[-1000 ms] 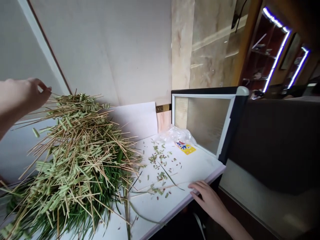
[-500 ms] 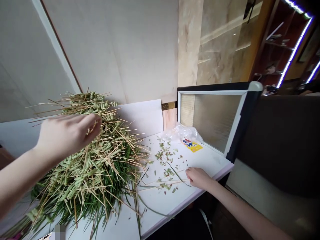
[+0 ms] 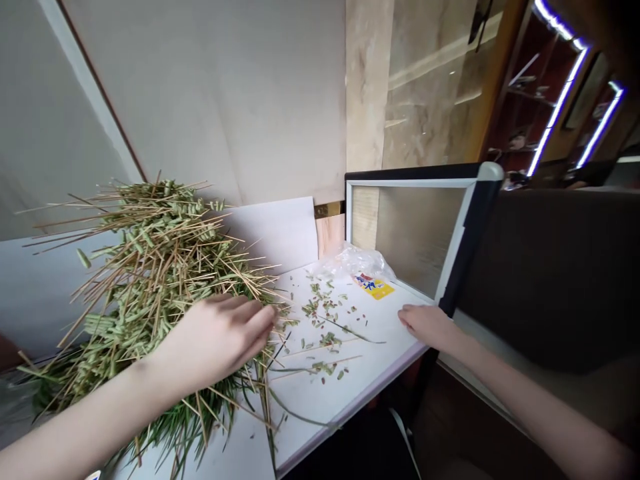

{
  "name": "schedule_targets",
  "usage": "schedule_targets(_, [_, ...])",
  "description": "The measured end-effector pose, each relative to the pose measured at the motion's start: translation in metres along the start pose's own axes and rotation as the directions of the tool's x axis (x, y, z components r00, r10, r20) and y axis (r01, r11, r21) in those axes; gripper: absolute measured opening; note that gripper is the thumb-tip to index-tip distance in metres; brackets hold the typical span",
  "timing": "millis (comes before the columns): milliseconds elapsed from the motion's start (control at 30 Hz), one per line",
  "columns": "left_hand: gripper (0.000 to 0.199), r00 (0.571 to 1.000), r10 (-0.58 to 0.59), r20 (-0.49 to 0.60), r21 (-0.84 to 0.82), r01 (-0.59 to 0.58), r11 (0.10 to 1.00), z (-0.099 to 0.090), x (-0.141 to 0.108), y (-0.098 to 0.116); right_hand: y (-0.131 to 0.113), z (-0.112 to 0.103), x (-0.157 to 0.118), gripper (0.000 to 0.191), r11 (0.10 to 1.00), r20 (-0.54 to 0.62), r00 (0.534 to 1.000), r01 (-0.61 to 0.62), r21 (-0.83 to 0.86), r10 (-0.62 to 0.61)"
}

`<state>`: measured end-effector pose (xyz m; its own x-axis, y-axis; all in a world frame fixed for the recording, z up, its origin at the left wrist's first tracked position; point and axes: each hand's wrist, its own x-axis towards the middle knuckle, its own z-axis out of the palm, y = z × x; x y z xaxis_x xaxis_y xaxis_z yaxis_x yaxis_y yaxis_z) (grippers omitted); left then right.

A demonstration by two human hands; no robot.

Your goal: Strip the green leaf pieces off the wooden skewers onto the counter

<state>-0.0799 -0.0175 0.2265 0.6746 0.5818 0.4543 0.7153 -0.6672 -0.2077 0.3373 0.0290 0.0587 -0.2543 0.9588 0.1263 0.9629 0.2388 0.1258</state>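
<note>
A big heap of thin wooden skewers (image 3: 173, 263) threaded with short green vegetable pieces rises on the left, with long dark green leaves (image 3: 170, 437) under it. My left hand (image 3: 233, 330) is over the heap's right side, its fingers curled down and closed; what they hold, if anything, is hidden. My right hand (image 3: 425, 323) is by the table's right edge, fingers bent together, their inside hidden. To its left, loose skewers (image 3: 325, 362) and long green blades lie on the white table (image 3: 307, 403), among scattered green cut pieces (image 3: 327, 340) and small reddish-brown bits.
A clear plastic bag (image 3: 350, 260) with a yellow printed label (image 3: 375, 287) lies at the table's back. Behind it stands a dark-framed translucent panel (image 3: 415, 233). White boards (image 3: 273, 230) lean against the wall, and a dark seat back (image 3: 560, 280) is at the right.
My left hand has come down and right from the upper heap. My right hand has shifted right, away from the loose skewers. The view has turned slightly right.
</note>
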Motion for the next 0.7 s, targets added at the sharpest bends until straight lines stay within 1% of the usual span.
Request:
schedule_targets(67, [0.033, 0.981, 0.125, 0.151, -0.027, -0.122, 0.992, 0.015, 0.008, 0.015, 0.005, -0.021, -0.004, 0.027, 0.999, -0.059, 0.998, -0.017, -0.049, 0.014])
schedule_targets(100, [0.035, 0.976, 0.133, 0.172, -0.057, -0.125, 0.991, 0.023, 0.014, 0.023, 0.004, -0.032, -0.005, 0.026, 0.998, -0.089, 0.996, -0.011, -0.063, 0.005])
schedule_targets(167, [0.044, 0.976, 0.106, 0.190, -0.140, -0.080, 0.987, 0.041, 0.028, 0.038, -0.006, -0.055, -0.006, 0.022, 0.996, -0.152, 0.987, 0.049, -0.081, -0.061])
schedule_targets(200, [0.050, 0.977, 0.074, 0.201, -0.185, -0.036, 0.982, 0.050, 0.036, 0.045, -0.014, -0.064, -0.007, 0.021, 0.992, -0.180, 0.978, 0.095, -0.085, -0.109])
schedule_targets(267, [0.059, 0.968, 0.007, 0.250, -0.282, 0.066, 0.957, 0.072, 0.049, 0.061, -0.035, -0.079, -0.008, 0.022, 0.978, -0.226, 0.953, 0.185, -0.096, -0.202])
schedule_targets(300, [0.059, 0.960, -0.007, 0.280, -0.337, 0.105, 0.936, 0.084, 0.052, 0.068, -0.045, -0.083, -0.009, 0.022, 0.968, -0.240, 0.939, 0.229, -0.104, -0.248])
schedule_targets(333, [0.056, 0.951, -0.001, 0.308, -0.398, 0.129, 0.908, 0.097, 0.054, 0.075, -0.054, -0.084, -0.011, 0.022, 0.953, -0.262, 0.917, 0.283, -0.108, -0.302])
schedule_targets(367, [0.053, 0.944, 0.026, 0.328, -0.469, 0.138, 0.872, 0.110, 0.053, 0.082, -0.062, -0.083, -0.013, 0.024, 0.931, -0.330, 0.871, 0.346, -0.115, -0.364])
schedule_targets(400, [0.050, 0.941, 0.066, 0.333, -0.553, 0.138, 0.822, 0.123, 0.051, 0.088, -0.069, -0.079, -0.015, 0.027, 0.914, -0.395, 0.827, 0.393, -0.103, -0.400])
schedule_targets(433, [0.050, 0.940, 0.102, 0.327, -0.643, 0.142, 0.752, 0.137, 0.046, 0.094, -0.075, -0.072, -0.019, 0.029, 0.902, -0.460, 0.788, 0.426, -0.074, -0.410])
schedule_targets(467, [0.052, 0.939, 0.118, 0.323, -0.732, 0.169, 0.660, 0.150, 0.040, 0.100, -0.080, -0.064, -0.023, 0.029, 0.894, -0.520, 0.760, 0.448, -0.015, -0.389])
schedule_targets(500, [0.052, 0.937, 0.109, 0.332, -0.808, 0.223, 0.546, 0.162, 0.035, 0.104, -0.086, -0.053, -0.028, 0.027, 0.886, -0.562, 0.756, 0.456, 0.085, -0.335])
schedule_targets(533, [0.052, 0.931, 0.076, 0.357, -0.860, 0.296, 0.415, 0.174, 0.030, 0.108, -0.091, -0.040, -0.034, 0.023, 0.873, -0.599, 0.772, 0.426, 0.238, -0.214])
schedule_targets(567, [0.052, 0.919, 0.027, 0.394, -0.886, 0.372, 0.278, 0.186, 0.026, 0.111, -0.098, -0.026, -0.039, 0.030, 0.816, -0.569, 0.821, 0.351, 0.459, -0.033])
schedule_targets(600, [0.052, 0.900, -0.029, 0.434, -0.889, 0.433, 0.151, 0.196, 0.025, 0.113, -0.106, -0.011, -0.043, 0.043, 0.661, -0.502, 0.857, 0.313, 0.682, 0.112])
schedule_targets(633, [0.053, 0.881, -0.084, 0.465, -0.882, 0.469, 0.044, 0.205, 0.026, 0.115, -0.114, 0.005, -0.047, 0.047, 0.466, -0.378, 0.909, 0.262, 0.845, 0.174])
schedule_targets(667, [0.055, 0.866, -0.137, 0.481, -0.876, 0.481, -0.035, 0.213, 0.028, 0.116, -0.123, 0.020, -0.049, 0.043, 0.279, -0.214, 0.965, 0.166, 0.946, 0.152])
schedule_targets(700, [0.056, 0.855, -0.181, 0.486, -0.874, 0.479, -0.084, 0.220, 0.033, 0.116, -0.132, 0.035, -0.050, 0.038, 0.103, -0.097, 0.989, 0.086, 0.991, 0.110])
